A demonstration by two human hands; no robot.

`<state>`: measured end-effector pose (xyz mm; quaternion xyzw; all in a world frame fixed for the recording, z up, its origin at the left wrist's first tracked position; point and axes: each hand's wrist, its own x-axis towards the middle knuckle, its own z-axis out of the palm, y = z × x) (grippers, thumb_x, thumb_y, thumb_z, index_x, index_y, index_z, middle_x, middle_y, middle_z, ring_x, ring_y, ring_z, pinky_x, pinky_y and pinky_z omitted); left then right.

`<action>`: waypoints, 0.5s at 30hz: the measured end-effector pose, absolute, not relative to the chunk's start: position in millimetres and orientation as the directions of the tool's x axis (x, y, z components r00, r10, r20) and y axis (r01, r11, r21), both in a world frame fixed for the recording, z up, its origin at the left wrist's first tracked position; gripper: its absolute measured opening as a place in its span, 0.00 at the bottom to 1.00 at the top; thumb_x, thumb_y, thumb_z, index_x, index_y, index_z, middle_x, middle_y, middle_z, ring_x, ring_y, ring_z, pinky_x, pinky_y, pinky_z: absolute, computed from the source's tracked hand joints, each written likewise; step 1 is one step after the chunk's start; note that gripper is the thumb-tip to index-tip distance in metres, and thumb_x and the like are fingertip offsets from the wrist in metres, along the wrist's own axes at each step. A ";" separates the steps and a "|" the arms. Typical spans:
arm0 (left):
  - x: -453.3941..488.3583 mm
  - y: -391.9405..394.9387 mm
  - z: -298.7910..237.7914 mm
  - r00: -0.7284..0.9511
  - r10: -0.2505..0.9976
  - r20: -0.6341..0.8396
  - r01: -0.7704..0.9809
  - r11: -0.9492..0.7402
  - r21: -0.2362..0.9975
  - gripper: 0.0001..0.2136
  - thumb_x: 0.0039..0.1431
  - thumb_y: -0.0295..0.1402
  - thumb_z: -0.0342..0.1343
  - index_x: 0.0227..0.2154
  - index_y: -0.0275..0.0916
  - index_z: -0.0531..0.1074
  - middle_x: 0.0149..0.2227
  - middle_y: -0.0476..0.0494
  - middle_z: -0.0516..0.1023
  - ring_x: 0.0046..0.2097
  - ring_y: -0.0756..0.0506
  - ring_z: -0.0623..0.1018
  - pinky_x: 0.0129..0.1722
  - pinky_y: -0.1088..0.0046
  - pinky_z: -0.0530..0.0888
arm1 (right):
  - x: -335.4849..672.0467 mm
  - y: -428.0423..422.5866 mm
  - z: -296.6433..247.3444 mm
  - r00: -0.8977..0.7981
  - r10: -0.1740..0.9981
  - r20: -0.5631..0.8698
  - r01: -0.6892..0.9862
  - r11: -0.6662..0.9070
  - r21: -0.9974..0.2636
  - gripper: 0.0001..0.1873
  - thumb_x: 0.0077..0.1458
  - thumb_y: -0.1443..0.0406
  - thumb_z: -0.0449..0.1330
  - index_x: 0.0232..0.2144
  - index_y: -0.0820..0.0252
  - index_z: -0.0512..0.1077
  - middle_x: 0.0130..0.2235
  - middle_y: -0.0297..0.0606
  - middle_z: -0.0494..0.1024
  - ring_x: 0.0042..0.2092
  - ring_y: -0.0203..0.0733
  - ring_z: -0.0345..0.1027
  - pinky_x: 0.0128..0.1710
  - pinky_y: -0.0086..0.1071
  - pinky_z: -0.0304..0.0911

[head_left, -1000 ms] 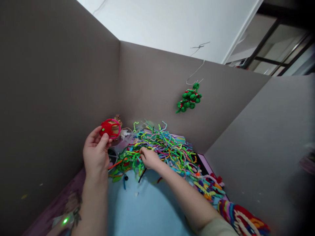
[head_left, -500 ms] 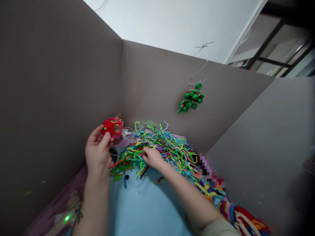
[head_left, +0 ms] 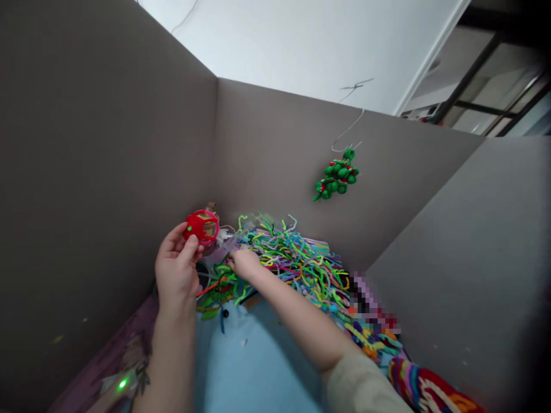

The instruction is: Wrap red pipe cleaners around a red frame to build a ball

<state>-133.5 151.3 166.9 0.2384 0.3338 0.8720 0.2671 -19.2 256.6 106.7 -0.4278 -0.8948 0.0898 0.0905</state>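
Between thumb and fingers, my left hand (head_left: 179, 267) grips a red openwork piece (head_left: 198, 227) with a pink ring round its far edge and a small green dot near the thumb. It is held up off the table, and its exact kind is not clear. My right hand (head_left: 245, 263) is at the left part of a tangled heap of multicoloured pipe cleaners (head_left: 297, 252). Its fingers are curled together and pointing left; whatever they may hold is too small or hidden to make out. An orange pipe cleaner (head_left: 210, 285) lies just left of that hand.
Grey partition panels (head_left: 267, 149) enclose the far side and both flanks. A green and red knotted ornament (head_left: 338, 176) hangs there from a wire. A striped knitted item (head_left: 424, 384) lies at right on the light blue surface (head_left: 258, 373), and a small black bead-like thing (head_left: 225, 314) nearer the middle.
My right hand has moved left across the pipe cleaners, toward my left hand. The left hand still holds the red piece. The whole view has shifted slightly.
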 end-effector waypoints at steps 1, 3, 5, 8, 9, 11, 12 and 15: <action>-133.9 150.9 166.9 -0.744 0.626 0.234 -0.315 -0.637 0.703 0.18 0.40 0.29 0.66 0.39 0.41 0.75 0.30 0.52 0.75 0.23 0.57 0.72 0.23 0.84 0.70 | -23.0 254.9 103.3 -0.607 0.791 0.075 0.757 0.605 -0.247 0.08 0.50 0.64 0.59 0.32 0.61 0.77 0.34 0.46 0.80 0.41 0.49 0.72 0.38 0.36 0.64; -133.6 150.5 167.2 -0.742 0.631 0.226 -0.329 -0.636 0.698 0.18 0.40 0.28 0.66 0.38 0.41 0.75 0.30 0.52 0.76 0.23 0.57 0.72 0.23 0.84 0.70 | -26.0 250.9 98.6 -0.604 0.794 0.065 0.753 0.595 -0.281 0.05 0.46 0.66 0.61 0.28 0.61 0.76 0.32 0.45 0.79 0.38 0.49 0.73 0.35 0.35 0.64; -132.3 150.5 168.0 -0.737 0.639 0.221 -0.338 -0.631 0.699 0.18 0.40 0.28 0.66 0.38 0.41 0.75 0.30 0.52 0.76 0.23 0.57 0.72 0.22 0.85 0.69 | -23.3 247.7 100.4 -0.616 0.784 0.079 0.723 0.603 -0.337 0.02 0.44 0.70 0.61 0.25 0.61 0.75 0.28 0.41 0.78 0.35 0.46 0.73 0.34 0.33 0.64; -129.9 150.5 170.0 -0.735 0.643 0.214 -0.347 -0.629 0.696 0.18 0.39 0.28 0.66 0.38 0.41 0.75 0.30 0.51 0.76 0.23 0.57 0.73 0.22 0.85 0.69 | -12.0 245.6 121.4 -0.611 0.773 0.172 0.646 0.612 -0.456 0.04 0.49 0.69 0.57 0.25 0.61 0.71 0.28 0.38 0.77 0.33 0.41 0.71 0.33 0.30 0.63; -129.0 150.4 170.9 -0.737 0.643 0.209 -0.352 -0.629 0.693 0.18 0.39 0.28 0.66 0.38 0.41 0.75 0.29 0.52 0.76 0.22 0.57 0.73 0.21 0.84 0.69 | -7.2 245.1 133.3 -0.596 0.772 0.220 0.612 0.614 -0.499 0.06 0.53 0.68 0.54 0.28 0.61 0.70 0.31 0.38 0.77 0.34 0.39 0.71 0.34 0.29 0.63; -127.1 150.0 172.8 -0.739 0.643 0.199 -0.362 -0.629 0.688 0.18 0.39 0.28 0.66 0.38 0.41 0.75 0.29 0.52 0.76 0.21 0.57 0.73 0.20 0.84 0.68 | 2.3 243.4 162.4 -0.570 0.761 0.311 0.526 0.628 -0.573 0.10 0.59 0.63 0.48 0.35 0.60 0.67 0.36 0.37 0.77 0.37 0.36 0.70 0.36 0.28 0.64; -126.1 149.7 173.7 -0.740 0.644 0.195 -0.365 -0.628 0.687 0.18 0.39 0.28 0.66 0.38 0.41 0.75 0.28 0.53 0.75 0.21 0.56 0.73 0.19 0.84 0.67 | 6.9 241.9 178.4 -0.551 0.748 0.371 0.447 0.639 -0.626 0.11 0.61 0.61 0.46 0.36 0.59 0.66 0.37 0.36 0.76 0.37 0.35 0.70 0.38 0.28 0.65; -124.1 148.9 175.5 -0.740 0.640 0.204 -0.361 -0.636 0.682 0.17 0.39 0.27 0.65 0.37 0.42 0.76 0.27 0.54 0.76 0.21 0.55 0.74 0.20 0.83 0.68 | 21.7 233.8 223.1 -0.369 0.714 0.595 -0.246 0.542 -0.804 0.07 0.56 0.59 0.54 0.33 0.57 0.64 0.33 0.33 0.76 0.35 0.35 0.71 0.40 0.31 0.66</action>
